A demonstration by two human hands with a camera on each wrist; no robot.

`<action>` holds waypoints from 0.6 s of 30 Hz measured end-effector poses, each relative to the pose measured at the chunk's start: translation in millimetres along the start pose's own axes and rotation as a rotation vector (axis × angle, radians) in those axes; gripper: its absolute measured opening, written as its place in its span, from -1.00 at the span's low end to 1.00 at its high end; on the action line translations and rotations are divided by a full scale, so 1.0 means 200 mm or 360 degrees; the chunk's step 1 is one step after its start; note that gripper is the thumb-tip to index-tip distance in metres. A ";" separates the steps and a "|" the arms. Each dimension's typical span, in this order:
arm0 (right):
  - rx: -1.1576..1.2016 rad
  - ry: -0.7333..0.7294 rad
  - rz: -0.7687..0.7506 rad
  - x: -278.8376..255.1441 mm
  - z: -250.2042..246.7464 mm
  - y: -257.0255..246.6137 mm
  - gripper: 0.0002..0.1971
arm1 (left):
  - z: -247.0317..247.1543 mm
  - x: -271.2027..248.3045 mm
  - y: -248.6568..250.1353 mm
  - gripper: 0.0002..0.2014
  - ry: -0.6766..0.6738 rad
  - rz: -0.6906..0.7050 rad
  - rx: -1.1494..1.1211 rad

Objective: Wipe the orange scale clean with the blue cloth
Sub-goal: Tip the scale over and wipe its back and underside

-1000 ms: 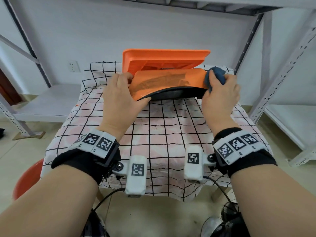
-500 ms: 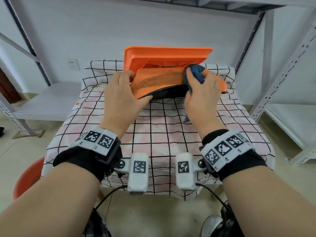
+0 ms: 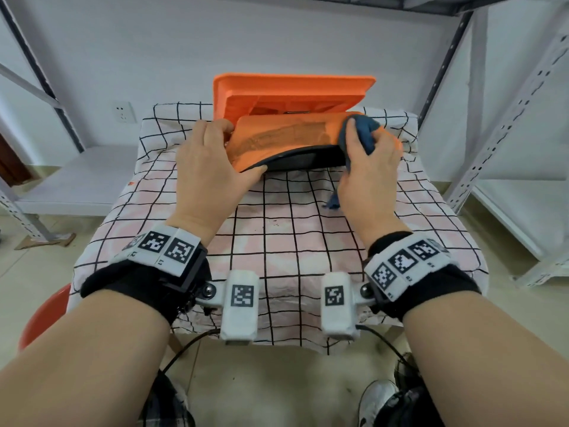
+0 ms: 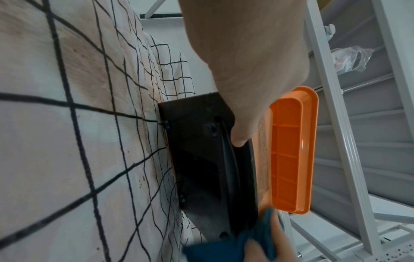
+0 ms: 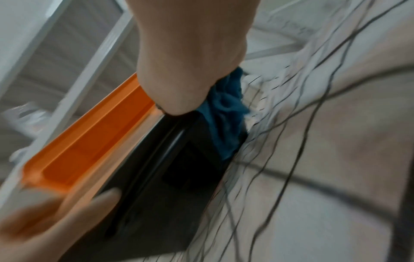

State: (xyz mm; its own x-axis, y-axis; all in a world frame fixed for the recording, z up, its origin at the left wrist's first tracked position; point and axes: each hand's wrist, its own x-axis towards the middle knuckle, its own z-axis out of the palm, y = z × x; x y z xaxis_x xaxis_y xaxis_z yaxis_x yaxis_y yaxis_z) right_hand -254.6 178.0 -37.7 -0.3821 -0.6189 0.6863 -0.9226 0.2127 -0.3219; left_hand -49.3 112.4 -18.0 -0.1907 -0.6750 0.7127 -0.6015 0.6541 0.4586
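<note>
The orange scale (image 3: 286, 135) is tipped up on its back edge at the far side of the table, its black underside (image 4: 201, 164) facing me and its orange platter (image 3: 292, 90) raised behind. My left hand (image 3: 215, 155) grips the scale's left end, thumb under the black rim. The blue cloth (image 3: 360, 134) is bunched in my right hand (image 3: 369, 158), which presses it on the orange body near the right end. A cloth corner (image 3: 332, 203) hangs below that hand. The right wrist view is blurred; cloth (image 5: 226, 113) shows against the black base.
A pink checked tablecloth (image 3: 277, 226) covers the small table. White metal shelving stands left (image 3: 77, 177) and right (image 3: 508, 118), with a wall close behind. A red stool (image 3: 40, 315) sits low at the left, and shoes (image 3: 378, 402) on the floor below.
My right hand swept the cloth left along the scale's body, then back toward the right end. The left hand has kept its hold on the left end.
</note>
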 end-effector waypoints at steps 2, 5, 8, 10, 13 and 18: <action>-0.0028 0.0041 0.0240 0.02 -0.04 0.11 -0.31 | 0.01 0.00 0.01 -0.36 0.0007 0.0007 -0.0009; -0.0019 0.0007 0.0501 0.03 -0.05 0.14 -0.29 | 0.02 0.00 0.02 -0.37 0.0010 -0.0003 -0.0040; 0.0092 -0.0021 0.0259 0.01 -0.01 -0.03 -0.29 | 0.02 0.00 0.01 -0.36 0.0006 -0.0023 -0.0058; 0.0109 -0.0058 0.0086 -0.01 0.02 -0.11 -0.27 | 0.01 0.00 0.01 -0.35 0.0002 -0.0028 -0.0056; -0.0027 0.0006 0.0038 0.03 -0.01 -0.05 -0.30 | 0.01 0.01 0.01 -0.34 0.0012 -0.0018 -0.0035; -0.0132 0.0048 0.0448 0.06 -0.05 0.12 -0.33 | 0.03 0.02 0.00 -0.33 0.0009 -0.0023 0.0008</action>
State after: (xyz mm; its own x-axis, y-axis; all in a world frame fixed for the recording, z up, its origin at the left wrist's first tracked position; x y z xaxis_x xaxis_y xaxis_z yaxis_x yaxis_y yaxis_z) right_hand -282.3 183.2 -30.6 -0.6240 -0.5044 0.5968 -0.7808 0.4348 -0.4487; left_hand -54.7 108.5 -18.1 -0.1776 -0.6823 0.7092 -0.6081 0.6427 0.4660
